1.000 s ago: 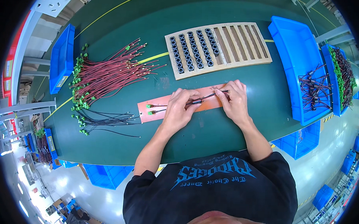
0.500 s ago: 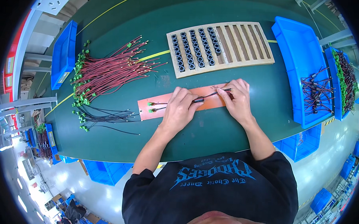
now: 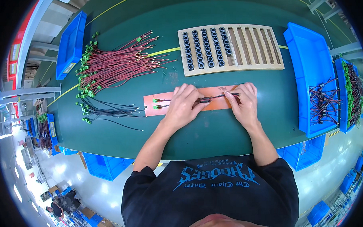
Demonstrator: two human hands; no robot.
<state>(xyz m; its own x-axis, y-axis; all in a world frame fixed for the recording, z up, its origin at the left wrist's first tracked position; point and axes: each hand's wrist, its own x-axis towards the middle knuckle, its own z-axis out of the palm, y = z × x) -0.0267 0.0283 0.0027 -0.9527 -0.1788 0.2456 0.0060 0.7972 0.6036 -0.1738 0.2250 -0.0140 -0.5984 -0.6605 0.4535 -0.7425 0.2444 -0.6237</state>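
Observation:
An orange-pink board (image 3: 219, 105) lies across the green bench, with two dark wires (image 3: 162, 107) stretched along it. Green connectors (image 3: 155, 107) tip their left ends. My left hand (image 3: 183, 105) is closed over the wires, its fingertips beside a black cylindrical core (image 3: 205, 100) that the wires run through. To the right, my right hand (image 3: 245, 104) pinches the far end of the wires between thumb and fingers. Part of the wires is hidden under my left hand.
Red wires (image 3: 119, 59) and black wires (image 3: 113, 110) with green connectors lie at the left. Behind the board is a slotted wooden tray (image 3: 255, 48) partly filled with black ring cores. Blue bins (image 3: 309, 54) stand right, one holding wire assemblies (image 3: 324, 100); another blue bin (image 3: 70, 45) stands left.
The view has shifted slightly, so the bench things appear a little further right. Both hands keep their grip on the wires, with the right fingers slightly changed in pose.

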